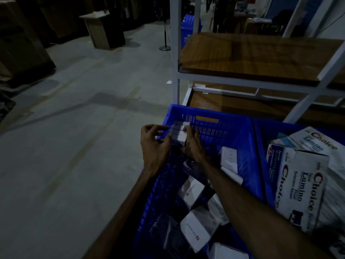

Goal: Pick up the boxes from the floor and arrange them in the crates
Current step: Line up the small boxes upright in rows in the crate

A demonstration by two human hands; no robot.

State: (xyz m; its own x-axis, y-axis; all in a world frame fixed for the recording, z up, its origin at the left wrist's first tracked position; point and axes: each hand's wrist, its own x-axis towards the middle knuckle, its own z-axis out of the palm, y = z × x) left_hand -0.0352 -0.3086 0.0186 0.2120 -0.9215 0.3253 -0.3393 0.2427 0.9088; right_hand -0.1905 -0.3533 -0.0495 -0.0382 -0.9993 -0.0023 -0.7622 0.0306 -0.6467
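From the head camera I see both bare arms reaching forward into a blue plastic crate that sits on the concrete floor. The left hand and the right hand meet at the crate's far left corner, each closed around a side of the same small white box. The left fingers curl over its left edge and the right fingers press against its right face, so both hands are holding that box and neither is spread wide. The box is raised near the crate's rim, close against the slotted far wall.

Lower in the same crate lie more small white boxes, tilted at different angles and touching one another; a few carry a small red logo, but the print is too blurred for me to read. One white box leans on the crate's right wall.

Just to the right, touching the first, stands a second blue crate loaded with larger cartons printed "Choice Lumino Extension Socket". Beyond both crates stands a white metal rack with wooden shelves. Farther back in the dim hall I make out an open cardboard box and another blue crate.
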